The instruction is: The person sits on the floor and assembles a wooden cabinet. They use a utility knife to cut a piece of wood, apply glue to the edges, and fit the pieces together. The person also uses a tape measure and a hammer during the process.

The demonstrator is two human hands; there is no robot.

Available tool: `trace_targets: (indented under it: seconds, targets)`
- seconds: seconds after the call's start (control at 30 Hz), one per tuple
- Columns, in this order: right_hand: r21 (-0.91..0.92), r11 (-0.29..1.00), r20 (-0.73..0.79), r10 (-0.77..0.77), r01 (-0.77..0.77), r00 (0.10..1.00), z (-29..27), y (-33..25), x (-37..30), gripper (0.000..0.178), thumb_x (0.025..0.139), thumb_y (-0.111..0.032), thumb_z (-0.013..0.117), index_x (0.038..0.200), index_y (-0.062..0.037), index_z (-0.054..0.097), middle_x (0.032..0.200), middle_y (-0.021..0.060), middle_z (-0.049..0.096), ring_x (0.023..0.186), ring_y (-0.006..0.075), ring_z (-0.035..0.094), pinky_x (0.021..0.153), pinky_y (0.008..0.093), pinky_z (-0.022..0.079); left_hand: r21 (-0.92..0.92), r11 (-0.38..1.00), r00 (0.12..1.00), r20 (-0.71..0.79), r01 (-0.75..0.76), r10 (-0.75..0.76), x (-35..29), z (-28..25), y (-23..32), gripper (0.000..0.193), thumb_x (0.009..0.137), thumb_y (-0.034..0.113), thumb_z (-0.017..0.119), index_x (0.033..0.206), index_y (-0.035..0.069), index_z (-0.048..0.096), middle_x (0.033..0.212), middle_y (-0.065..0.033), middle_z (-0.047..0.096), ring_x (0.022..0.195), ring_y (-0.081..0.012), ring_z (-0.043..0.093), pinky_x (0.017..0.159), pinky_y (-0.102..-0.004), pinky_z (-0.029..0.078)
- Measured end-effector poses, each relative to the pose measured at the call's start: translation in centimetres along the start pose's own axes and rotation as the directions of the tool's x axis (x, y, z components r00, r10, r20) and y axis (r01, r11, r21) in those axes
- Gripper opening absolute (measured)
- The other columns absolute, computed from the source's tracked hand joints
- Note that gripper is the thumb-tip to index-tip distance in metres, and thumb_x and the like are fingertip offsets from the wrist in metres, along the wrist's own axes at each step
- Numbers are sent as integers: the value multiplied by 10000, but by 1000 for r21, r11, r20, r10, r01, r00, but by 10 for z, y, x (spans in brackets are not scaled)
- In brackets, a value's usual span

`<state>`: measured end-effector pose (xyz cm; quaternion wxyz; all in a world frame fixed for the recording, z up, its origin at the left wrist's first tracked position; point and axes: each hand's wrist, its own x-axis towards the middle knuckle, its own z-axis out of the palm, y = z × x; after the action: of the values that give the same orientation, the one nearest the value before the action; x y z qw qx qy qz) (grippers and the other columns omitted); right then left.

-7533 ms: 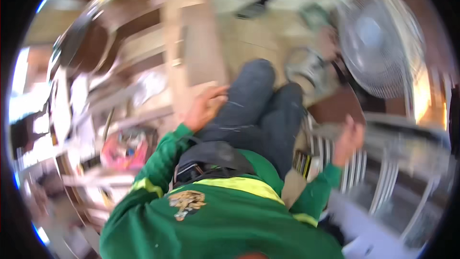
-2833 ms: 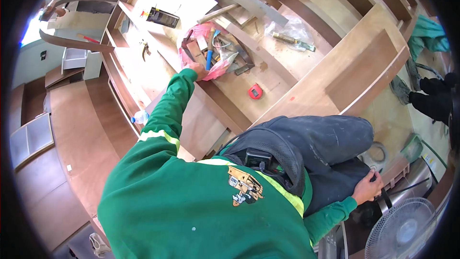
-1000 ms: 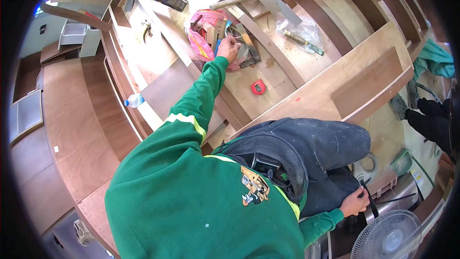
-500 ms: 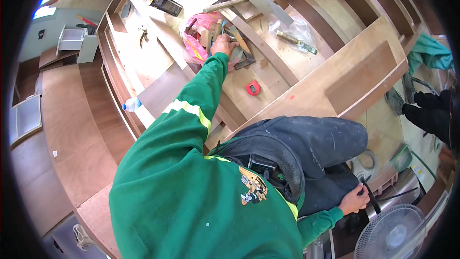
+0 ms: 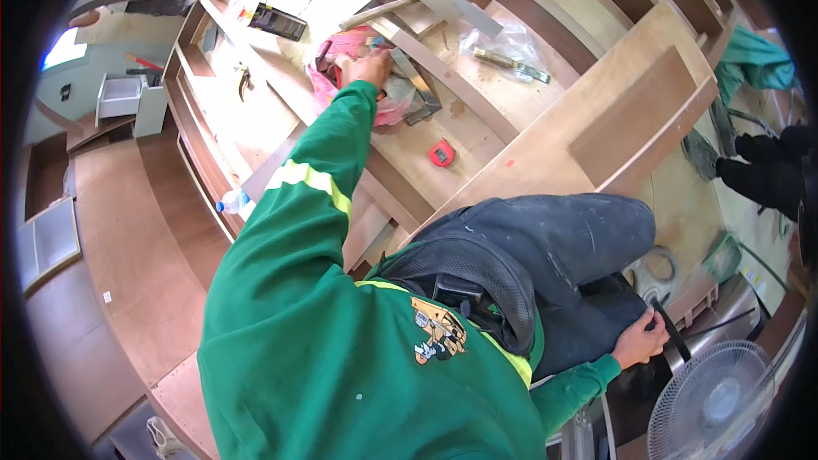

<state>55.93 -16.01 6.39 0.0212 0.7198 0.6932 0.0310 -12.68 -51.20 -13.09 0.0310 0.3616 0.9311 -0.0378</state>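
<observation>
My left hand (image 5: 365, 66) reaches into a pink plastic bag (image 5: 319, 85) at upper centre. Its fingers curl down among the bag's contents, partly hidden, and what they grip cannot be made out. Something red shows beside them. Next to the bag lies a flat, dark-ended tool (image 5: 423, 106), and nearer me a red tape measure (image 5: 441, 153). At lower right my right hand (image 5: 641, 341) rests loosely on my dark-trousered leg (image 5: 579, 336), next to a black strap, its fingers somewhat apart.
Raised wooden panels (image 5: 630, 119) and slats divide the work surface. A black spray can (image 5: 278, 22), pliers (image 5: 244, 82), a chisel-like tool (image 5: 511, 66) in clear plastic and a water bottle (image 5: 232, 201) lie around. A fan (image 5: 714, 405) stands at lower right; another person's legs (image 5: 763, 170) show far right.
My left hand has shifted left and deeper over the pink bag, its fingers now down among the contents. My right hand stays by my leg. The whole view has shifted slightly.
</observation>
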Motion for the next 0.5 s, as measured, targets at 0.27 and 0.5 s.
trace_targets:
  seconds: [0.27, 0.5]
  targets:
    - [-25, 1000, -48, -6, 4, 999, -2, -4, -4, 414, 962, -496, 559, 1185, -167, 675, 1258, 66, 587, 1192, 344, 510, 912, 605, 429, -393, 919, 935, -309, 40, -173, -24, -77, -43, 208, 945, 245, 653, 960, 41, 689, 866, -154, 687, 836, -300, 686, 729, -413, 533]
    - [9, 998, -23, -54, 55, 998, -12, -26, -6, 407, 948, -462, 591, 1208, -158, 666, 1270, 72, 592, 1222, 338, 500, 925, 601, 418, -962, 262, 907, -45, 73, -418, -55, -135, -19, 152, 985, 129, 592, 933, -7, 638, 828, -33, 536, 729, -145, 567, 659, -306, 502]
